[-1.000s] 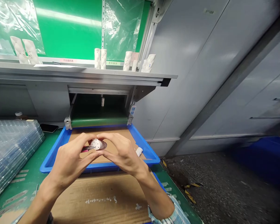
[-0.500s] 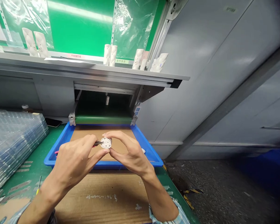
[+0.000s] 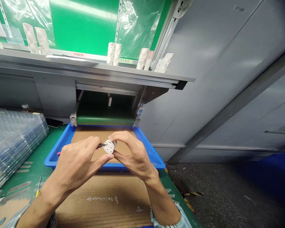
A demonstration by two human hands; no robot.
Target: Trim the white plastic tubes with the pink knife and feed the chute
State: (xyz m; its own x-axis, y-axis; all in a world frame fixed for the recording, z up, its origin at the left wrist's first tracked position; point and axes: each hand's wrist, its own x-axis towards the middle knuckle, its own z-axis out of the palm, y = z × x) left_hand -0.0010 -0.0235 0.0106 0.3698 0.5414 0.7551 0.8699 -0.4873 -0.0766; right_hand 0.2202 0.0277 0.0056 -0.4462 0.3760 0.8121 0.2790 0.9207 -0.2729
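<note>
Two bare hands work over a blue plastic tray (image 3: 61, 142) lined with brown cardboard, in the lower middle of the frame. The right hand (image 3: 135, 155) grips a white cylindrical plastic part (image 3: 110, 146) between thumb and fingers, its round holed end facing the left hand. The left hand (image 3: 77, 164) is closed around a pink-handled knife (image 3: 101, 145), its small dark blade reaching that end.
</note>
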